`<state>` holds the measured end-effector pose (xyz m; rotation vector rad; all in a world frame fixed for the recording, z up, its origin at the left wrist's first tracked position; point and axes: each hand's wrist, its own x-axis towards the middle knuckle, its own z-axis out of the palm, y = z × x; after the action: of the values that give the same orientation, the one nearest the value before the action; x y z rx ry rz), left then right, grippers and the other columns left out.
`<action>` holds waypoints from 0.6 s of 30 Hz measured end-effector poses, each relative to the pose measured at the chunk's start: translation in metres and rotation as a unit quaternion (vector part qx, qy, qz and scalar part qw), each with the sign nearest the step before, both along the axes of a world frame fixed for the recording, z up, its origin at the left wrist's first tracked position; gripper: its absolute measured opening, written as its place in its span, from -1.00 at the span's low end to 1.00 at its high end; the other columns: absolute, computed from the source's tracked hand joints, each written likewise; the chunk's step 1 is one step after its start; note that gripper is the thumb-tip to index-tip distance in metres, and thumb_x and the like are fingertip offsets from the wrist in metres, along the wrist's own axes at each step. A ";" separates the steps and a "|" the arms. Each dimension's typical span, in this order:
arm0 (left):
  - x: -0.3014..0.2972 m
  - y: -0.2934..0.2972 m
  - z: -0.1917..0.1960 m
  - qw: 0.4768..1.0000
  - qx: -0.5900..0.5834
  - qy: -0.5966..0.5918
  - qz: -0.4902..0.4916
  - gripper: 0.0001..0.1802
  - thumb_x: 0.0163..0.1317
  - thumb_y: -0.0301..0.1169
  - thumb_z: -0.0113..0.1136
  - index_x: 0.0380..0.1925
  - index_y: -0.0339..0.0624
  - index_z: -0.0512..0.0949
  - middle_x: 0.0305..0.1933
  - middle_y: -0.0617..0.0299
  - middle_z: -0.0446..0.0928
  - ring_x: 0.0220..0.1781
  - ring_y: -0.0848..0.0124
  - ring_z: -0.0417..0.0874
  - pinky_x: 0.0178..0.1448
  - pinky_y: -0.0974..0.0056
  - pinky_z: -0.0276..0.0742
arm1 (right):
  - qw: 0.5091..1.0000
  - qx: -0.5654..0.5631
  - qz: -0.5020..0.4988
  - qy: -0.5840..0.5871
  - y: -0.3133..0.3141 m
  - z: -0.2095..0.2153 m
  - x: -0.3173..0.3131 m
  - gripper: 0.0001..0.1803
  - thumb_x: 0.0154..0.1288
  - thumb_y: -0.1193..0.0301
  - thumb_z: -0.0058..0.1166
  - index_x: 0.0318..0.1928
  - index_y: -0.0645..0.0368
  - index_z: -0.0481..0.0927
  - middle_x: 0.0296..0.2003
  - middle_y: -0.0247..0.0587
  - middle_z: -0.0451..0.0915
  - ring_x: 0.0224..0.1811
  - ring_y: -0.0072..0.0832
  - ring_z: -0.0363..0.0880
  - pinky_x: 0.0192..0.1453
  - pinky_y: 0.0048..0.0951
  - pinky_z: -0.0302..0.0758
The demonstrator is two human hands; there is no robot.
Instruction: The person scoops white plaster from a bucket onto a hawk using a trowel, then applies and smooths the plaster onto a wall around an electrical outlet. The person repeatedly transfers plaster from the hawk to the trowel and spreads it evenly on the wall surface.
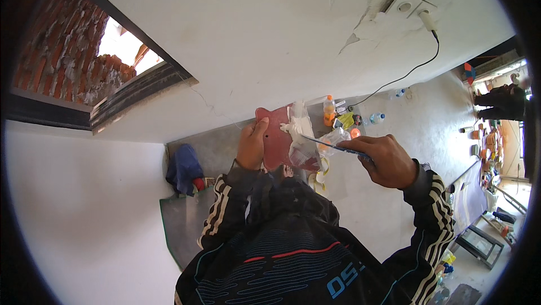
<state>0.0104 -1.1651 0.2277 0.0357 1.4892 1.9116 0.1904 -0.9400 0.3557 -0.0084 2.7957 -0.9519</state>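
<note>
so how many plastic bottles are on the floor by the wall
3 that I can make out: an orange bottle just past the red board, a clear bottle right of it, and another clear bottle further along the wall. Clutter may hide more.
</note>
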 end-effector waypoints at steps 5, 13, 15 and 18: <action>-0.012 -0.004 -0.009 0.999 -0.020 -0.035 -0.008 -0.68 0.37 -0.27 0.00 -0.31 -0.33 0.58 -0.34 0.23 0.60 -0.37 0.51 0.58 -0.28 0.37 0.49 | 0.999 -0.038 0.030 -0.011 0.003 -0.001 -0.014 -0.50 0.06 0.69 0.03 0.07 0.14 0.54 -0.15 0.01 0.64 -0.22 -0.07 0.62 -0.08 -0.20 0.53; -0.026 -0.022 -0.019 0.992 -0.104 0.055 -0.047 -0.65 0.38 -0.21 -0.01 -0.41 -0.27 0.56 -0.49 0.40 0.47 -0.45 0.61 0.42 -0.39 0.38 0.32 | 0.989 -0.130 -0.059 -0.046 0.021 -0.035 -0.015 -0.54 -0.01 0.57 0.25 -0.01 0.26 0.57 -0.25 -0.01 0.66 -0.29 -0.19 0.62 -0.07 -0.31 0.51; -0.031 -0.028 -0.017 0.989 -0.120 0.068 -0.047 -0.67 0.40 -0.22 -0.05 -0.27 -0.30 0.53 -0.40 0.33 0.49 -0.38 0.55 0.47 -0.30 0.36 0.38 | 0.958 -0.225 -0.158 -0.082 0.029 -0.045 -0.010 -0.53 -0.07 0.57 0.29 -0.04 0.30 0.58 -0.29 -0.09 0.67 -0.29 -0.30 0.62 -0.07 -0.36 0.50; -0.043 -0.042 -0.007 0.997 -0.051 0.045 -0.023 -0.59 0.44 -0.24 -0.12 0.05 -0.37 0.47 -0.17 0.15 0.60 -0.21 0.42 0.63 -0.11 0.31 0.57 | 0.855 -0.428 -0.284 -0.073 0.047 -0.041 0.000 -0.52 -0.13 0.59 0.31 -0.07 0.31 0.59 -0.25 -0.17 0.66 -0.24 -0.39 0.60 -0.05 -0.43 0.48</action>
<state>-0.0327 -1.2076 0.2211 0.1104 1.6299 1.8161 0.1901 -0.8934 0.3146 0.7545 2.0082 -2.1384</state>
